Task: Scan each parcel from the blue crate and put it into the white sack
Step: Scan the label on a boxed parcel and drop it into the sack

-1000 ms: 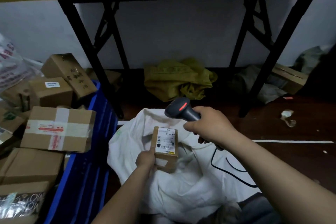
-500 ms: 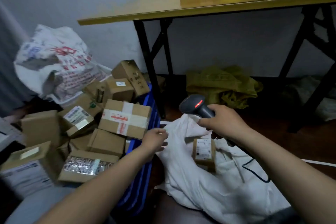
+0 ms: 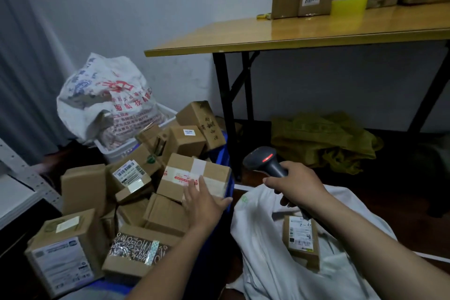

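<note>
The blue crate (image 3: 225, 153) on the left is piled with several cardboard parcels. My left hand (image 3: 203, 202) lies with fingers spread on the near side of a taped parcel (image 3: 194, 173) with a red-printed label. My right hand (image 3: 295, 185) grips the grey barcode scanner (image 3: 264, 161), whose red light is lit, above the white sack (image 3: 267, 263). A small labelled parcel (image 3: 300, 239) lies in the sack's mouth, under my right wrist.
A yellow-topped folding table (image 3: 316, 32) with black legs stands behind, with cartons on it. A printed white bag (image 3: 107, 97) sits in a white bin at the back left. A crumpled yellow sack (image 3: 321, 141) lies under the table. Grey shelving (image 3: 22, 185) is at the left.
My left hand let the small parcel go into the sack, swung left and now rests on the taped parcel in the crate. The view turned left. The scanner stayed over the sack.
</note>
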